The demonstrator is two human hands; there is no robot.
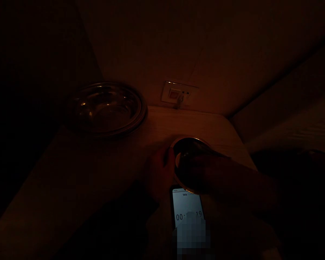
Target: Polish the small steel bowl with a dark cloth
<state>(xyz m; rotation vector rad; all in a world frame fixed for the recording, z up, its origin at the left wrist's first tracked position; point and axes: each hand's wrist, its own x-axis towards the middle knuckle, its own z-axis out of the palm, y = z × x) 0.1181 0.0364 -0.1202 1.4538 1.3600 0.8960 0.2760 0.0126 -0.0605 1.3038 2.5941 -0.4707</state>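
The scene is very dark. A small steel bowl [191,164] stands near the table's front right. My left hand [159,172] is at the bowl's left side, with the thumb against the rim and the fingers curled round it. My right hand [234,180] comes in from the right and lies across the bowl's right half, its fingers lost in shadow. Just below the bowl a phone [187,207] shows a lit screen with a running timer. I cannot see what supports the phone.
A wide steel plate [107,108] sits at the table's back left. A wall socket [176,94] with a plug in it is behind the wooden table [78,169]. The table's rounded right edge borders a bed or cushion [300,119].
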